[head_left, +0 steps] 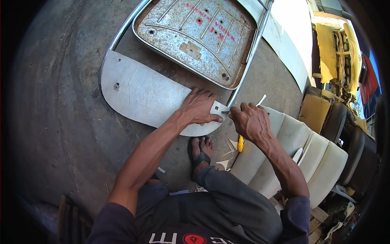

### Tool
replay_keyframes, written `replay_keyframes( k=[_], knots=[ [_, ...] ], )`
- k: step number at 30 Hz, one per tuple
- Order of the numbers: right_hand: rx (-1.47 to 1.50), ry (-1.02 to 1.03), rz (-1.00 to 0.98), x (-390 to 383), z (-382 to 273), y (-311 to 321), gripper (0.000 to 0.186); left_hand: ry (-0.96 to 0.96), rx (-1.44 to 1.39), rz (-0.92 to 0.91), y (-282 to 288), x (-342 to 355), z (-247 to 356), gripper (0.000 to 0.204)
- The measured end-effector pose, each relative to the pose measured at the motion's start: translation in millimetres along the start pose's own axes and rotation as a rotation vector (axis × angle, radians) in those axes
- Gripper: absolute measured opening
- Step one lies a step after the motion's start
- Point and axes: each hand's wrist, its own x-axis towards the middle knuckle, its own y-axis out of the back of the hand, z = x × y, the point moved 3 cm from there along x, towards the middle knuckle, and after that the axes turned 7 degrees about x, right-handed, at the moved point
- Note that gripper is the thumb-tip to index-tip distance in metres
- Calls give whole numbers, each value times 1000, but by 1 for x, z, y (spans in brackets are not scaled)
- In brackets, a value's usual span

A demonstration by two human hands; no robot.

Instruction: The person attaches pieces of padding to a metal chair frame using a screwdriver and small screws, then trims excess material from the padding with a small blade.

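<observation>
A pale, round-ended panel [148, 93] lies against the curved chrome tube frame [109, 48] of a chair. My left hand [200, 106] rests on its right part, thumb stretched away from the fingers and pressing down. Just past the thumb is a small square hole in the panel. Closed around a slim tool is my right hand [252, 121]. The tool's dark flat tip [225, 112] points left at the panel's edge beside that hole; a white end [262, 100] shows behind the fist. My fingers hide the rest, so its exact kind is unclear.
A rusty metal chair seat [178, 34] sits within the frame above the panel. Right of me lie cream padded cushions [260, 142], a yellow-handled tool [241, 143] and pale offcuts [223, 164]. My sandalled foot [202, 151] stands below the panel. Worn seat parts [331, 53] are piled far right.
</observation>
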Motion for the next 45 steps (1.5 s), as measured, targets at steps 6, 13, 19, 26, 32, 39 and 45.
replay_keyframes(
  k=[6,13,19,26,32,39,45],
  knots=[
    [-36,93,10,16,-4,4,19,2,-21,41,-3,1,2,81],
    [-47,120,-80,27,-7,10,14,13,-53,92,-4,-1,2,74],
    [-42,91,-156,31,-8,12,17,-2,-62,141,-1,-1,3,73],
    [-56,76,-216,38,-15,17,18,17,-68,112,-1,-2,1,71],
    [-90,110,-189,37,-15,11,21,33,-103,140,-2,-1,1,70],
    [-162,96,-167,32,-24,4,26,52,-144,185,-2,-1,-2,67],
    [-249,116,-148,26,-30,0,28,38,-142,249,-3,0,-3,55]
  ],
)
